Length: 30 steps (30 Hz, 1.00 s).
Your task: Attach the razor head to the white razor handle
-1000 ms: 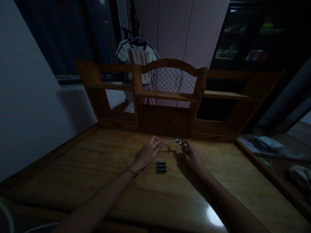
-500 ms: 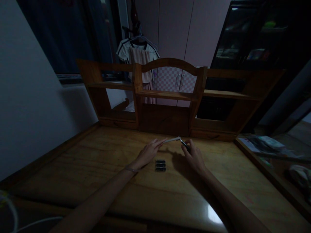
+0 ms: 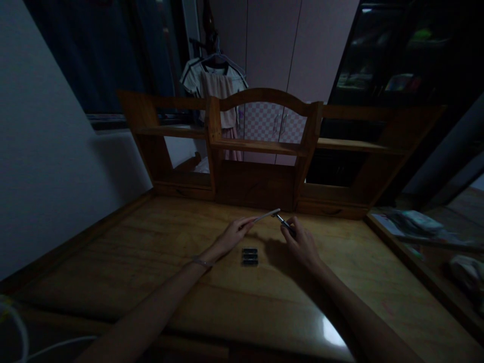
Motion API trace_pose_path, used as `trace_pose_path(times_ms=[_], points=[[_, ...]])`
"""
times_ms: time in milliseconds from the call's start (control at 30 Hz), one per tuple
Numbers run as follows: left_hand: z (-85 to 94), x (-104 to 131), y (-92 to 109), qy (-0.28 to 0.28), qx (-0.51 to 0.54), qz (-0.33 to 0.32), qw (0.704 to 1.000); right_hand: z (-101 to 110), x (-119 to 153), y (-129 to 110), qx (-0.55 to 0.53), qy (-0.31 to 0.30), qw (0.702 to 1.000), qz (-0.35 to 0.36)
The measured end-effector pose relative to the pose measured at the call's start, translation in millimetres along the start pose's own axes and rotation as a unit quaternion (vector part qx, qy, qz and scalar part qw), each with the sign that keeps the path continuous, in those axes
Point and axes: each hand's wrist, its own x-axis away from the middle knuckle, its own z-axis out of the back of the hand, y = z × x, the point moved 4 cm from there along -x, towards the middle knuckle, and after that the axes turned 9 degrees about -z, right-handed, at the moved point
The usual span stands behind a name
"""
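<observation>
My left hand (image 3: 235,234) is closed on the near end of a thin, pale, flat object (image 3: 266,215), which it holds tilted up to the right above the desk. In my right hand (image 3: 299,239) is a dark-handled tool with a thin metal shaft (image 3: 282,220), perhaps a screwdriver. Its tip is at the far end of the pale object, on the underside; whether they touch is too small to tell. Below and between the hands, a clear pack of dark batteries (image 3: 250,256) lies on the wooden desk (image 3: 181,282).
A wooden shelf unit (image 3: 260,146) stands along the desk's back edge. White cable (image 3: 56,345) curves at the lower left. Plastic-wrapped items (image 3: 419,222) lie to the right, beyond the desk's edge. Clothes (image 3: 219,91) hang behind the shelf.
The pale object's far end has tipped up. The tool's tip has shifted slightly left, from the object's end to beneath it.
</observation>
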Motion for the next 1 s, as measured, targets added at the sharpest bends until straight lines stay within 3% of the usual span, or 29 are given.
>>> trace_pose_path(times_ms=[267, 700, 1000], points=[[1.1, 2, -13, -0.014, 0.064, 0.078, 0.995, 1, 1, -2, 0.002, 0.001, 1.0, 0.015], [2.1, 2, -11, -0.017, 0.086, 0.07, 0.994, 0, 1, 0, -0.002, 0.013, 1.0, 0.014], [-0.2, 2, -5, 0.006, 0.08, 0.036, 0.996, -5, 0, 4, 0.044, -0.03, 0.998, 0.02]])
